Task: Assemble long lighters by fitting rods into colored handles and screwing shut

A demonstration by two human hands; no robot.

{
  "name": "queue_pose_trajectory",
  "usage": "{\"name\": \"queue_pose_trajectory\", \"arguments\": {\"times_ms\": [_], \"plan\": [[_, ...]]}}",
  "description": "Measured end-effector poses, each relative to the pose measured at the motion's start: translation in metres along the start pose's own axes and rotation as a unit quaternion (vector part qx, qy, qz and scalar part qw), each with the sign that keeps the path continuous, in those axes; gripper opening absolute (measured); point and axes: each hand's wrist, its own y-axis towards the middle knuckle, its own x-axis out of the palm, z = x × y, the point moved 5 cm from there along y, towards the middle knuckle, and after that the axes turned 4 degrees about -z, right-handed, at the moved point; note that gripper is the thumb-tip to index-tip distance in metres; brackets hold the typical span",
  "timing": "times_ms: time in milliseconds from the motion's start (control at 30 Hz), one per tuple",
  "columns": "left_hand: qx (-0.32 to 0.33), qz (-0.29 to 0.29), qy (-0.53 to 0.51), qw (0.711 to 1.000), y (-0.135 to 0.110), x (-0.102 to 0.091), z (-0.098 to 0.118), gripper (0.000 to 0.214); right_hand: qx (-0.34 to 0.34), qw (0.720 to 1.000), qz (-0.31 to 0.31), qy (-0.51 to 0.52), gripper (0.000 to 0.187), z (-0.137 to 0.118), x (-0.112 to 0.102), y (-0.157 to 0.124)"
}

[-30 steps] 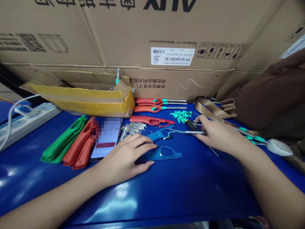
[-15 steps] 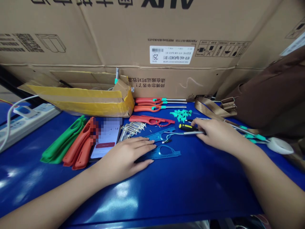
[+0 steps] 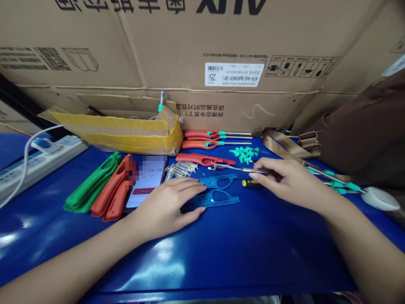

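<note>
My left hand (image 3: 169, 202) lies palm down with its fingers stretched over the near ends of two blue lighter shell halves (image 3: 225, 197), which rest side by side on the table. Their looped ends show past my fingertips. Between thumb and fingers, my right hand (image 3: 287, 181) grips a slim metal lighter tube (image 3: 249, 169). Thin wires reach from the tube's left end over a red lighter shell (image 3: 199, 159). Under the right hand lies a yellow-and-black screwdriver handle (image 3: 249, 183). Clear lighter tanks (image 3: 183, 169) are piled behind my left hand, and small teal triggers (image 3: 245, 154) lie farther back.
Red lighters (image 3: 202, 144) lie before a yellow-taped carton (image 3: 126, 137). At left are green shells (image 3: 91, 185), red shells (image 3: 110, 190), a phone (image 3: 148, 177) and a power strip (image 3: 60, 154). More tubes (image 3: 340, 185) and a white object (image 3: 379, 198) lie right.
The tube in my right hand has lifted and shifted left, its wires moving from the blue halves to the red shell. My left hand stays over the blue halves. The view has turned slightly left.
</note>
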Motion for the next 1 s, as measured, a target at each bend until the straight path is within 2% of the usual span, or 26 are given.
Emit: {"name": "queue_pose_trajectory", "arguments": {"times_ms": [133,233,333,467,767,1000], "plan": [[-0.051,0.069,-0.042,0.995,0.0,-0.01,-0.004,0.035,-0.071,0.994,-0.033,0.072,0.029,-0.016,0.005,-0.001],[-0.067,0.097,-0.054,0.992,0.0,-0.014,-0.005,0.035,-0.085,0.99,-0.073,0.088,0.023,-0.023,0.011,-0.003],[-0.031,0.088,-0.05,0.994,0.0,-0.013,-0.002,0.031,-0.084,0.986,-0.109,0.093,0.022,-0.024,0.016,-0.005],[0.004,0.062,-0.042,0.997,0.001,-0.008,0.002,0.024,-0.085,0.984,-0.121,0.096,0.02,-0.024,0.018,-0.006],[-0.008,0.069,-0.072,0.995,0.0,-0.009,0.002,0.019,-0.044,0.981,-0.177,0.073,0.021,-0.028,0.021,-0.006],[-0.04,0.055,-0.127,0.99,0.0,-0.005,0.005,0.019,-0.046,0.976,-0.208,0.054,0.025,-0.025,0.026,-0.006]]}}
